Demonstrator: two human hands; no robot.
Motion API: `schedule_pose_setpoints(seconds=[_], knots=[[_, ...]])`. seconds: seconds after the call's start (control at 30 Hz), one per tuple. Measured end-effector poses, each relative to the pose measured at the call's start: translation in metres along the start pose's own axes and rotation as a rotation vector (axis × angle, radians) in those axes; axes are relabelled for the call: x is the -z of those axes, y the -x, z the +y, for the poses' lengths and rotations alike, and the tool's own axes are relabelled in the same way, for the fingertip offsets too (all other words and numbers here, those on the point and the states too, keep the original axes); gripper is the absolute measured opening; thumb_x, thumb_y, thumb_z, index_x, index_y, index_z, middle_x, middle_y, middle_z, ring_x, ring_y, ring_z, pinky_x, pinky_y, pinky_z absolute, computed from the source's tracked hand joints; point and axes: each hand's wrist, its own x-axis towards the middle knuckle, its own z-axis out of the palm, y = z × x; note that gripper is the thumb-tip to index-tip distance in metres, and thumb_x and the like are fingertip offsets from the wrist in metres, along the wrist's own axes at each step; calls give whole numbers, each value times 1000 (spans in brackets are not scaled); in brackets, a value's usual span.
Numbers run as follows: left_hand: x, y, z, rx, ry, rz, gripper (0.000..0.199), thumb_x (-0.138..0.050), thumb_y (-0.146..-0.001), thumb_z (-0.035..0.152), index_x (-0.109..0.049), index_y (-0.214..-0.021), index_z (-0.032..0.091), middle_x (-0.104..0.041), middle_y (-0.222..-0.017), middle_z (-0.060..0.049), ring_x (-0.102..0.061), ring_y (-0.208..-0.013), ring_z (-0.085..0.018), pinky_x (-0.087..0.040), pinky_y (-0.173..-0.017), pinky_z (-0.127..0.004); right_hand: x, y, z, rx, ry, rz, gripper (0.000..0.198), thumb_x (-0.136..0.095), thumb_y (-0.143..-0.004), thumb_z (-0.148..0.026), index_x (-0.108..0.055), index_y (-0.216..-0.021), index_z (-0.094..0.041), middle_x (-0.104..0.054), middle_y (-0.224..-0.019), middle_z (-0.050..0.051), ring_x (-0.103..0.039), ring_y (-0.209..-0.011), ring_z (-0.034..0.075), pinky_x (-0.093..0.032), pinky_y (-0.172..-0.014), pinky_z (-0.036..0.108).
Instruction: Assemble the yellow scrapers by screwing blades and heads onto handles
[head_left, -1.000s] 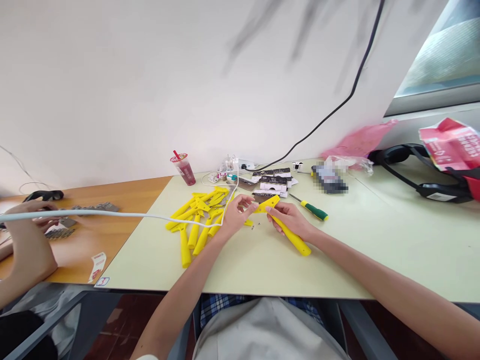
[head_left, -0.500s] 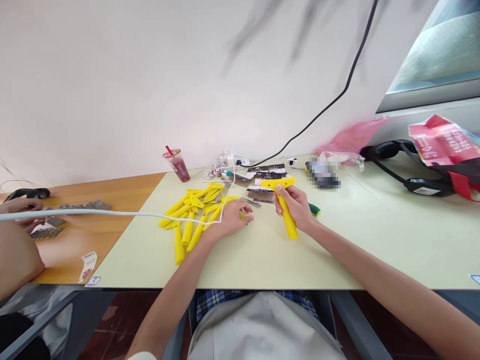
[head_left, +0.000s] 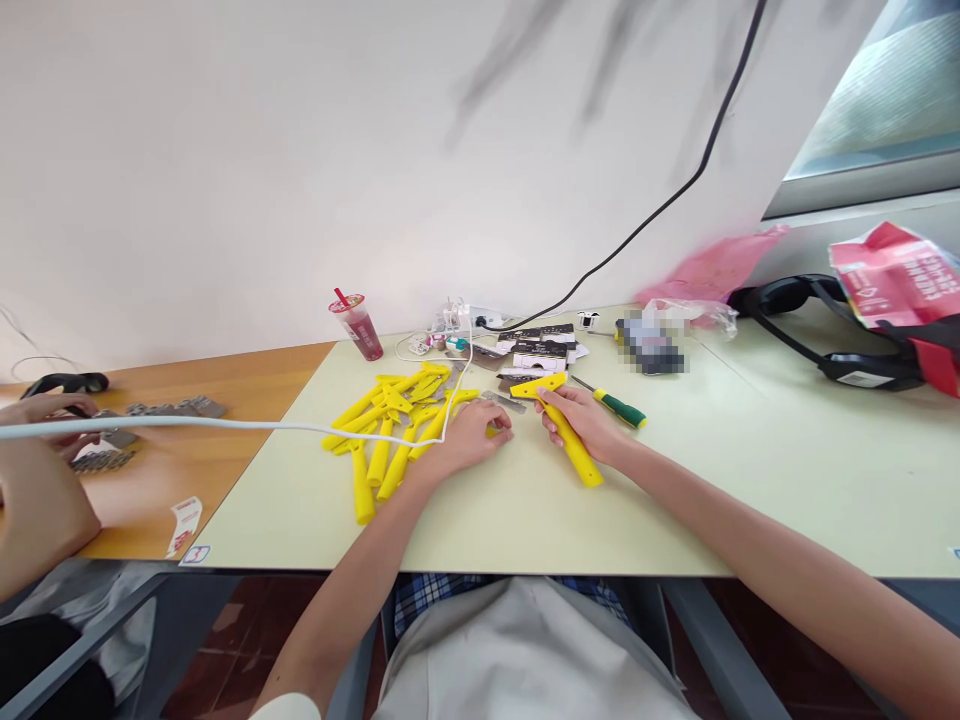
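A yellow T-shaped scraper (head_left: 574, 440) is gripped in my right hand (head_left: 585, 420), its head pointing up and left and its handle tilted down to the right. My left hand (head_left: 480, 432) rests low over the table with curled fingers, and a small yellow piece (head_left: 493, 430) peeks out between them; most of it is hidden. Left of that hand lies a heap of yellow scrapers (head_left: 390, 410). Flat metal blades (head_left: 504, 401) lie just beyond my left fingers. A screwdriver with a green handle (head_left: 621, 408) lies behind my right hand.
Black-and-white boxes (head_left: 536, 350) and a power strip (head_left: 480, 316) sit near the wall. A white cable (head_left: 300, 430) crosses in front of the view. Around are a drink cup (head_left: 361, 330), a black headset (head_left: 855, 370) and, at left, a person's hands (head_left: 56, 415) with metal parts.
My right hand has lowered the scraper slightly and tilted its head to the left, uncovering the screwdriver. My left fingers have curled further in. The view has shifted a little.
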Motion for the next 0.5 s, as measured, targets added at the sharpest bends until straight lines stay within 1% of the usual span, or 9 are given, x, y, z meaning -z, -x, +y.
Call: schedule_pose_setpoints(seconds=[0.17,0.27,0.33,0.4,0.47,0.5], knots=[[-5,-6,-8,1,36,85,10,-75,-96,31,-77,-103,24,-79,-106,-7,-74,-100,-25,-59,-97,-41,1,-2,3,-36,14,-10,45,-89,-89,-59,-66,-84,-21,-59,-60,-1,-50,-47,12,-45,-41,26],[-3,-20,-17,-12,25,147,13,-70,-98,26,-77,-108,23,-79,-110,-9,-74,-103,-26,-59,-99,-42,0,-3,4,-41,12,-18,44,-90,-88,-58,-66,-85,-21,-61,-61,0,-50,-47,12,-45,-41,26],[2,-33,-24,-17,-10,166,17,-66,-98,22,-77,-112,22,-80,-114,-9,-74,-106,-26,-58,-101,-43,1,-3,4,-44,19,-27,43,-90,-89,-57,-66,-86,-21,-61,-61,0,-51,-47,12,-45,-41,26],[9,-47,-32,-17,-55,107,20,-64,-96,19,-77,-110,22,-80,-115,-9,-73,-108,-27,-57,-102,-42,1,-3,3,-41,28,-19,43,-88,-90,-58,-65,-85,-21,-60,-59,-1,-50,-45,12,-43,-41,26],[17,-61,-39,-14,-96,-35,15,-71,-91,20,-79,-102,23,-80,-108,-8,-73,-104,-27,-57,-100,-40,2,-3,1,-24,24,4,44,-87,-91,-58,-64,-83,-21,-59,-58,-1,-50,-45,12,-43,-41,26],[21,-68,-43,-29,-96,-106,14,-75,-88,23,-80,-101,23,-80,-108,-8,-73,-104,-27,-57,-99,-39,3,-4,0,-12,16,15,45,-87,-90,-58,-64,-82,-21,-59,-58,-1,-50,-45,12,-42,-41,26]])
